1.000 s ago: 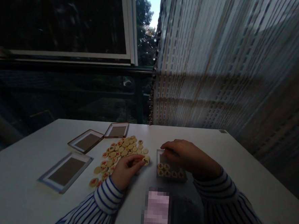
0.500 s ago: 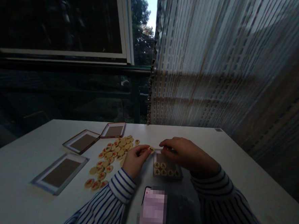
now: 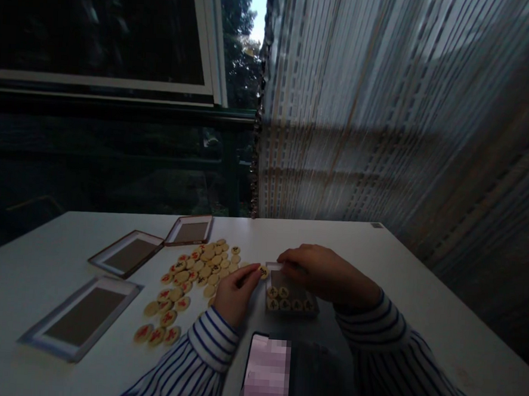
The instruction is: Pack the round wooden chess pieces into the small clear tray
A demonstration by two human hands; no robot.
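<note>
**One disc pinched over the box's edge, six lying inside**

Nearest me, the left sleeve [image 3: 208,347] lies beside the phone [image 3: 257,380]; a swing of that forearm could nudge it. The left hand [image 3: 233,296] has thumb and forefinger closed on one marked disc [image 3: 264,272], just beside the left rim of the shallow box [image 3: 280,279]. Gripped only at its edge, it could slip and drop outside. The right hand [image 3: 320,273] arches over the box, fingers bent down; whether they hold anything I cannot tell. If they bump a wall, the discs inside could shift out of line.

Counting outward, I get one phone, two hands, one disc in the pinch and one box, with four discs visible along its front and two behind. The loose discs [image 3: 205,271] on the table [image 3: 407,278] number perhaps forty, a rough figure, since they overlap in dim light. Left of them are three shallow trays [image 3: 85,318], one nearer, two meeting at a corner farther back. One curtain [image 3: 340,125] hangs beyond.
</note>
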